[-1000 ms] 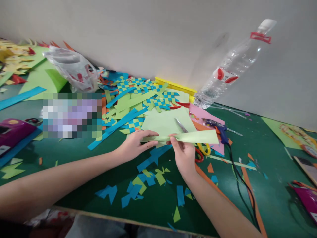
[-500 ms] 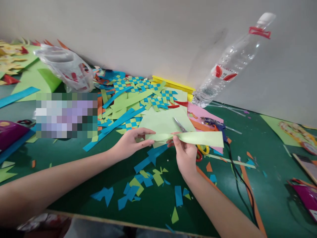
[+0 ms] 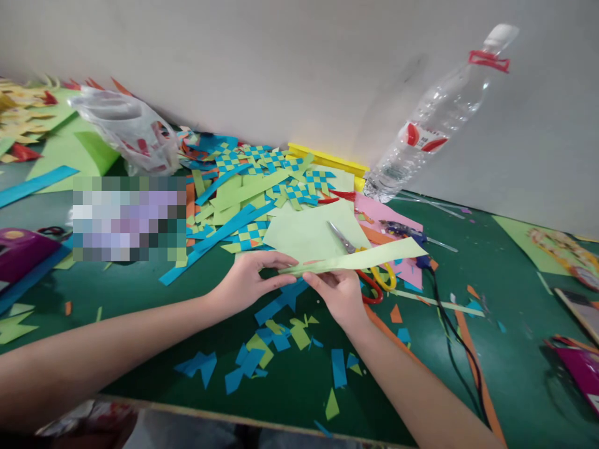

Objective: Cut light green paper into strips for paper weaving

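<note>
A pale green paper strip (image 3: 374, 254) spans both hands above the table, its free end sticking out to the right. My left hand (image 3: 253, 278) pinches its left end between thumb and fingers. With thumb and fingers closed, my right hand (image 3: 337, 293) grips the strip a little further right. Near the left fingers the strip looks narrow and folded or seen edge-on. Behind it lies a pale green sheet (image 3: 313, 227). Scissors with red and yellow handles (image 3: 384, 277) rest just beyond the right hand, partly covered by the strip.
Woven blue-green paper pieces (image 3: 299, 193) and loose strips pile up behind the hands. Paper scraps (image 3: 262, 349) litter the green table (image 3: 154, 349) in front. A plastic bottle (image 3: 435, 118) leans on the wall. A glue gun (image 3: 405, 231) with a black cord (image 3: 444, 318) lies right.
My right hand has slid left along the strip, closer to my left hand. The strip has turned more edge-on, its free end tilting upward, and more of the scissors' handles shows.
</note>
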Demonstrator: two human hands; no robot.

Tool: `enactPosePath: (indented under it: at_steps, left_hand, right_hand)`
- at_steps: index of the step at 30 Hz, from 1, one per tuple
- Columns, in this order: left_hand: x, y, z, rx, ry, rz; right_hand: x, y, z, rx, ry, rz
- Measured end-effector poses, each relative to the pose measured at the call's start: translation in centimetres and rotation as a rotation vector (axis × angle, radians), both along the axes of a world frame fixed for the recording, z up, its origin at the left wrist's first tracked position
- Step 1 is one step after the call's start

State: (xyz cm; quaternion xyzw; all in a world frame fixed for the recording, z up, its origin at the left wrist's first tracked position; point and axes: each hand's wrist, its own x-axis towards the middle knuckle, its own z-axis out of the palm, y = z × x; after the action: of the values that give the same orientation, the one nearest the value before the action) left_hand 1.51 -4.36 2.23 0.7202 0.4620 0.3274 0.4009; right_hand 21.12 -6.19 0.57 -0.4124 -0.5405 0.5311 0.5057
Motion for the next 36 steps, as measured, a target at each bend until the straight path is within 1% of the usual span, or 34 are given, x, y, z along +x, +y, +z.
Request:
enactPosePath:
  at_steps: [6,10,13,17,21,30,36]
  left_hand:
    - [-0.03,0.09,-0.18,-0.082,0.004,-0.006]
    - [0.08,0.15,0.04,-0.111,-0.021,-0.02]
    - [0.13,0.14,0.13,-0.164,-0.051,-0.024]
    - [0.08,0.1,0.05,-0.212,-0.069,-0.018]
    - [0.04,0.08,-0.07,-0.256,-0.104,-0.027]
    - [0.19,0.09,0.02,-0.296,-0.142,-0.043]
    - [0.27,0.08,0.18,-0.315,-0.148,-0.065]
  right_hand:
    - [-0.06,-0.03,0.24,-0.033,0.025,-0.053]
    - [-0.01,0.01,0.12,-0.042,-0.013,-0.082]
    - [0.05,-0.02,-0.01,-0.04,-0.024,-0.093]
    - [0.05,-0.11,-0.14,-0.069,-0.059,-0.127]
    - [0.03,-0.2,-0.17,-0.059,-0.075,-0.142]
    - [0.01,-0.26,0.16,-0.055,-0.128,-0.148]
    - [-0.11,-0.24,0.21,-0.062,-0.166,-0.201]
